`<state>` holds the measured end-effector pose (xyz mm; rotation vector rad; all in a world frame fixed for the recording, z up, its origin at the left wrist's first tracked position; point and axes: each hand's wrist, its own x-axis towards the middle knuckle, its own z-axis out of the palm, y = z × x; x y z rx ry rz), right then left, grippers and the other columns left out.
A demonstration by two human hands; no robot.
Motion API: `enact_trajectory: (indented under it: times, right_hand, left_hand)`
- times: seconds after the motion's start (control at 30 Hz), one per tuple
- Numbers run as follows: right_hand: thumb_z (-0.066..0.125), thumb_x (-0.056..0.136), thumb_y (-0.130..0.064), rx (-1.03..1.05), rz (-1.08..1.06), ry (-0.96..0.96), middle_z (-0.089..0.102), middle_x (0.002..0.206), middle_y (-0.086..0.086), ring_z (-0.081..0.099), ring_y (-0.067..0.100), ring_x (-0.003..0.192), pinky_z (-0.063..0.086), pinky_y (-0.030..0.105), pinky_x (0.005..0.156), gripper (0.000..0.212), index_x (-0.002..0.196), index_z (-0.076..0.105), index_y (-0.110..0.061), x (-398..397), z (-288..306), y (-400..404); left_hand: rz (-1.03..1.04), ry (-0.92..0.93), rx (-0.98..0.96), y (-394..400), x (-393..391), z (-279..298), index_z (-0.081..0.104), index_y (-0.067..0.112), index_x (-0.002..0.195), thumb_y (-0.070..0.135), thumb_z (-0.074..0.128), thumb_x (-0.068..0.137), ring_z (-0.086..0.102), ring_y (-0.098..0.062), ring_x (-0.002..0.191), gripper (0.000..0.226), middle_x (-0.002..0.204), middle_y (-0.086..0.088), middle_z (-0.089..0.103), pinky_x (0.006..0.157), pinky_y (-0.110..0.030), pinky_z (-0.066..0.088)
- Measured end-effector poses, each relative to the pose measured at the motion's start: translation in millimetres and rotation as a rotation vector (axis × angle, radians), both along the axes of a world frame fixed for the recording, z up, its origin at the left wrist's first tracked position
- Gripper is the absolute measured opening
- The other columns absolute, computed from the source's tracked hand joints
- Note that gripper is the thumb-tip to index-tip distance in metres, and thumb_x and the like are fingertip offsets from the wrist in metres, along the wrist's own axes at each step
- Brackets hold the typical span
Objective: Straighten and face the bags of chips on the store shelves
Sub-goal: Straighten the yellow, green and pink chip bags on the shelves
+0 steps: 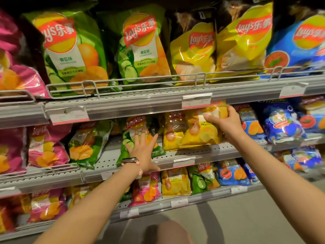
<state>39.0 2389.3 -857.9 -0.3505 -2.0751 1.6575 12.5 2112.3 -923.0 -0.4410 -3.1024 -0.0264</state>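
Grey shelves (175, 100) bearing chip bags (140, 50)

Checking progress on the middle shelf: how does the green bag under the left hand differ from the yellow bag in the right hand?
The green bag leans back with the left hand spread flat against its front; the yellow bag is gripped near its top corner by the right hand. The green bag's red logo shows; the yellow bag's top is partly hidden behind the shelf edge above. Both are chip bags on the middle shelf, side by side.

White price tags (196, 100) (print seemingly too blurred to read) above grey floor (246, 217).
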Motion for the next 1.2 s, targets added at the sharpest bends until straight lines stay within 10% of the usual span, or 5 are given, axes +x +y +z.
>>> enact_trajectory:
  times: [0.77,1.03,1.2]
  right_hand:
    - [0.069,0.085,-0.015,-0.037,-0.006,-0.141,0.052,0.135,0.011,0.049,0.027,0.124,0.042,0.048,0.105,0.072,0.144,0.028,-0.015,-54,-73,60]
    - [0.067,0.084,-0.043,0.416,-0.245,0.091,0.027,0.146,0.015,0.029,0.027,0.135,0.025,0.027,0.104,0.078,0.144,0.029,-0.011,-31,-79,34]
    - [0.076,0.071,-0.052,0.587,-0.184,-0.008,0.015,0.155,0.013,0.015,0.031,0.143,0.024,0.044,0.111,0.094,0.145,0.031,-0.016,-31,-92,20]
  left_hand:
    - [0.040,0.041,-0.147,1,-17,-16,-0.012,0.038,0.150,0.048,0.082,0.065,-0.010,-0.037,0.145,0.127,0.157,-0.013,-0.011,0.110,-0.065,0.019]
    - [0.040,0.045,-0.161,1,-15,-18,-0.014,0.036,0.150,0.051,0.080,0.066,-0.010,-0.037,0.145,0.126,0.157,-0.014,-0.010,0.111,-0.065,0.019]
    - [0.036,0.047,-0.155,1,-15,-19,-0.013,0.035,0.150,0.051,0.079,0.067,-0.011,-0.037,0.145,0.125,0.157,-0.013,-0.010,0.111,-0.065,0.019]
